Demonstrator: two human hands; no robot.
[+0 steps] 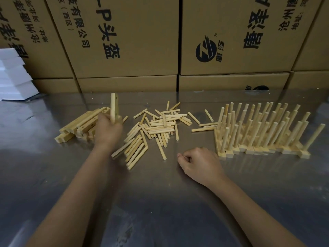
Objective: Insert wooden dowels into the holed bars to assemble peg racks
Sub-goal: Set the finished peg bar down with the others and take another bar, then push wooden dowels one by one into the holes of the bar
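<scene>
My left hand (107,130) grips a pale wooden holed bar (114,106), which stands nearly upright above the pile of holed bars (78,126) at the left. A heap of loose wooden dowels (156,127) lies in the middle of the table. At the right stand several finished peg racks (263,132), packed side by side with their dowels pointing up. My right hand (199,163) rests on the table in front of the dowel heap, its fingers curled and holding nothing that I can see.
The steel table (160,202) reflects the boxes behind it. Stacked cardboard boxes (231,41) form a wall along the table's far edge. White foam pieces (14,75) are piled at the far left.
</scene>
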